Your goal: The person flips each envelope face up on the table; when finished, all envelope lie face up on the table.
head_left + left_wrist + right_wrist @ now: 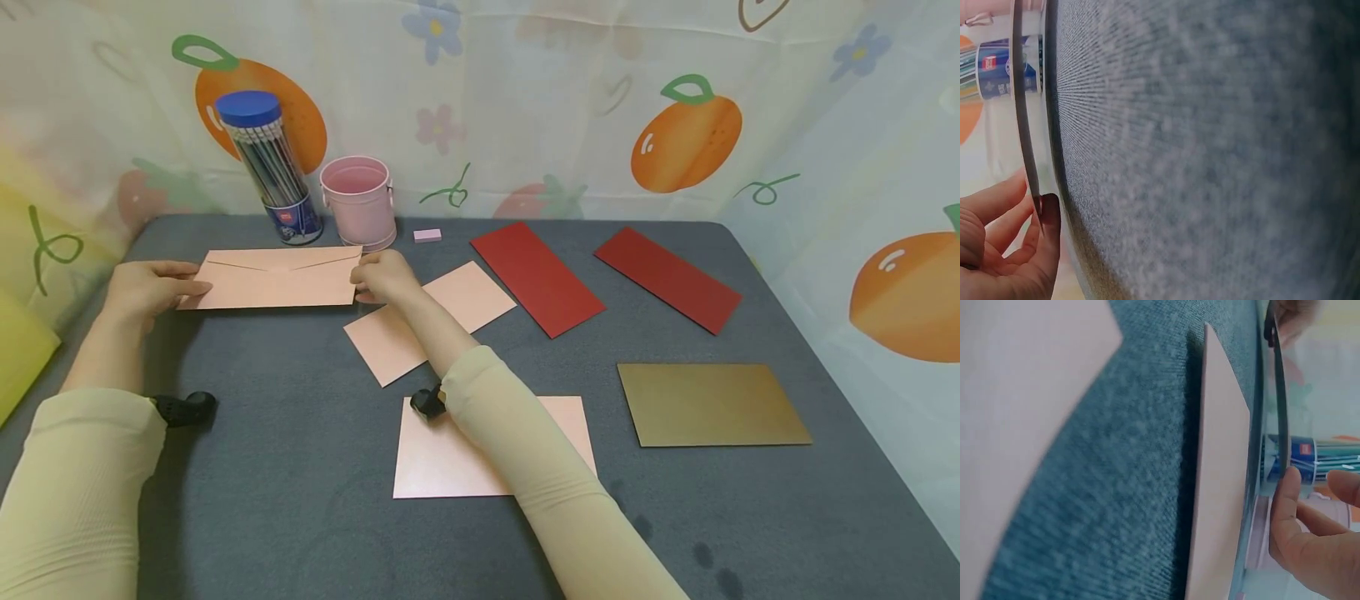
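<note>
The flapped peach envelope [281, 279] is raised slightly above the worktop [300, 483], toward its far left corner. The left hand [153, 287] pinches one end between fingers and thumb; the right hand [390, 277] only touches the other, its fingers spread apart. That looser end could slip and droop. Pushing farther back might bump the pink bucket [363, 208] or pencil tub [281, 171] along the far edge.
</note>
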Demonstrator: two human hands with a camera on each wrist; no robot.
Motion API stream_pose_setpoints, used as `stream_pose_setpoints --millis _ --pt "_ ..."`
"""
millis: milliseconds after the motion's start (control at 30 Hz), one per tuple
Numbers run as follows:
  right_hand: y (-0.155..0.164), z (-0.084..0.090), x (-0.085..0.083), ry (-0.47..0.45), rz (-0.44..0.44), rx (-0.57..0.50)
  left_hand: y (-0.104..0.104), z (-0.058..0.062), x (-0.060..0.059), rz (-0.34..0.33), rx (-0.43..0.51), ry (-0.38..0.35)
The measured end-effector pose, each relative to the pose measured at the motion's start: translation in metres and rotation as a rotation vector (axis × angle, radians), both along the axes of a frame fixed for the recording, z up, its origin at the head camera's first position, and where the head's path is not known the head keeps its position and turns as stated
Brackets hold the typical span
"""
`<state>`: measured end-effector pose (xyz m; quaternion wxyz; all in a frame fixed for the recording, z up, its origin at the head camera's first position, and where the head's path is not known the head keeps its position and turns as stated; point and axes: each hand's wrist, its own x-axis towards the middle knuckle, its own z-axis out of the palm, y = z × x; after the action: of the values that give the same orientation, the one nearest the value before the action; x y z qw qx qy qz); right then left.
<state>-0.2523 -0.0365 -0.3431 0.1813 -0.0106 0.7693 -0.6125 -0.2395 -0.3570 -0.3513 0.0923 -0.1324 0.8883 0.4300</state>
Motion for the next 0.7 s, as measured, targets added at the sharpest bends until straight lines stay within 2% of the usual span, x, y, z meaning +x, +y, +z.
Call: stream_pose_setpoints --millis 167,433,700 --pt "-0.002 -0.001 0.001 -0.032 0.014 -0.05 0.003 0.0 -0.001 -0.024 -0.096 -0.019" --pt "0.0 -0.004 0.0 -0.115 0.059 -0.096 0.007 0.0 -0.002 -0.049 -0.176 -0.019" --pt "0.001 -0.005 0.001 -0.14 0.057 -0.103 0.011 -0.003 -0.003 -0.073 -0.181 -0.003"
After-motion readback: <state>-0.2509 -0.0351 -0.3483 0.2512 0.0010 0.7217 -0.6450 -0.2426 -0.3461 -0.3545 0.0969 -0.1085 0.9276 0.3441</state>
